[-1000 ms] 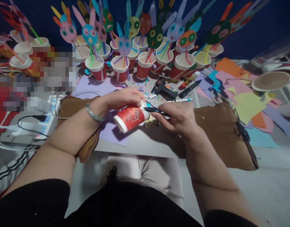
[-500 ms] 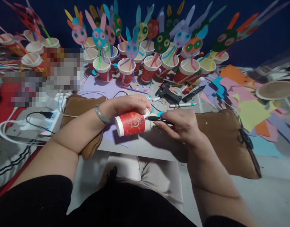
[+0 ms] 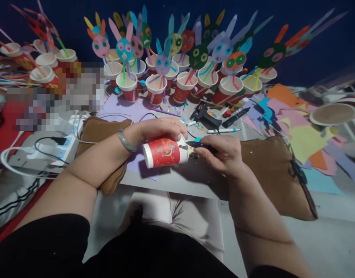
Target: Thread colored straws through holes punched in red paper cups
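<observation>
My left hand (image 3: 166, 129) is closed over a red and white paper cup (image 3: 163, 152), which is tilted on its side with its base to the left. A small dark hole or mark shows in the white band near the cup's rim. My right hand (image 3: 223, 152) grips a slim black pointed tool (image 3: 196, 144); its exact kind is hard to make out. The tool's tip is at the rim end of the cup; whether it touches cannot be told. Behind my hands lie a black glue gun (image 3: 206, 115) and a white pen (image 3: 223, 131).
Several red cups with paper animal heads on straws (image 3: 156, 89) stand along the back. Brown cushions (image 3: 270, 173) lie under both forearms. Coloured paper pieces (image 3: 306, 141) spread at the right. A power strip (image 3: 69, 139) with cables is at the left.
The black tool's tip has drawn back to the right from the cup's side to its rim end, uncovering the dark mark. My left hand still holds the cup.
</observation>
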`<state>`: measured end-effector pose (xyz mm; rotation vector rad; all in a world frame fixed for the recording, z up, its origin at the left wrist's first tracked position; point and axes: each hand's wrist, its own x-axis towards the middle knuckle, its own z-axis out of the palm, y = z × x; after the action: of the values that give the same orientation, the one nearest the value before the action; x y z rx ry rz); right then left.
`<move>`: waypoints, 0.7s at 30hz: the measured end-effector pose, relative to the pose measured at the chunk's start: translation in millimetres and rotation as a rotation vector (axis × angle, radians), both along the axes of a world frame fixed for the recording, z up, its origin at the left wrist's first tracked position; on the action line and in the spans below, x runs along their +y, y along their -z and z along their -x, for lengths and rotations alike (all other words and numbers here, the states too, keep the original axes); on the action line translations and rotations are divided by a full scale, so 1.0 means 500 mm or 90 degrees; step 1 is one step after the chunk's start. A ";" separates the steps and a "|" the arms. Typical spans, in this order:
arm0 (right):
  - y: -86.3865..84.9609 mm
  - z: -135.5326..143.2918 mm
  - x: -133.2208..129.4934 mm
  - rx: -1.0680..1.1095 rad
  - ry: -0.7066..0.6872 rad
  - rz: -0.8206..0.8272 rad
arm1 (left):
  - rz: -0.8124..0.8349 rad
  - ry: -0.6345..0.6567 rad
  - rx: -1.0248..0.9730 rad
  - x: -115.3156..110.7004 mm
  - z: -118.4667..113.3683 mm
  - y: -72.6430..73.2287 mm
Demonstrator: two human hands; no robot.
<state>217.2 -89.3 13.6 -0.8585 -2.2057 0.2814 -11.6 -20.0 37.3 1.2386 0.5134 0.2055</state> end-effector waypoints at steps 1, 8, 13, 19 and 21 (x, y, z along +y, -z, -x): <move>0.000 0.000 0.001 0.003 0.002 -0.003 | 0.001 -0.009 -0.002 0.001 0.000 0.001; 0.004 0.000 0.007 -0.069 0.008 -0.060 | 0.001 -0.004 0.015 0.013 0.004 0.005; 0.002 -0.005 0.006 -0.120 0.026 -0.075 | -0.014 0.003 0.025 0.017 0.006 0.005; 0.000 -0.003 0.002 -0.138 0.027 -0.045 | -0.024 0.021 0.030 0.014 0.004 0.002; 0.003 -0.003 0.003 -0.121 0.025 -0.014 | -0.015 0.009 0.035 0.012 0.004 -0.001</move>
<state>218.5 -87.8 12.0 -0.9485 -2.3590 0.1622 -13.7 -14.0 37.9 1.2726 0.5506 0.1669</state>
